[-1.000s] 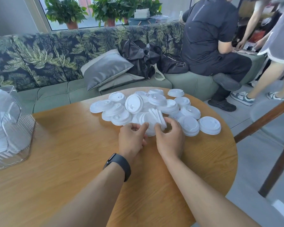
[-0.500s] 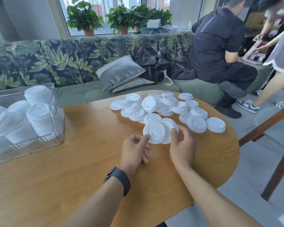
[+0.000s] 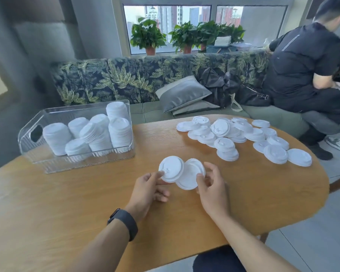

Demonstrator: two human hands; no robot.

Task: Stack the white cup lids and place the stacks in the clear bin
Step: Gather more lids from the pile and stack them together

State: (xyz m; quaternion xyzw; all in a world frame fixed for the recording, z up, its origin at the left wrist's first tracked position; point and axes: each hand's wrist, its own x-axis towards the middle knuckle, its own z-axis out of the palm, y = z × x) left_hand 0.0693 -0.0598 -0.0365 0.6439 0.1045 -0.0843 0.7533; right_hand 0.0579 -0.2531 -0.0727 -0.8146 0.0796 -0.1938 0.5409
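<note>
Lids in hand (image 3: 182,173): small fanned stack at frame centre, just above the table (image 3: 67,203), not yet squared. Left hand (image 3: 147,190) pinches its left rim, right hand (image 3: 212,185) curls round the right rim. Clear bin (image 3: 77,154), left of centre, already holds several stacks. Loose lids (image 3: 243,138) upper right remain unstacked. Call it roughly half done.

Two white cup lids (image 3: 182,173) overlapping, tilted above the table, loose white lids (image 3: 243,138) heaped at the far right, clear bin (image 3: 47,165) at left, holding upright lid stacks (image 3: 98,132).
</note>
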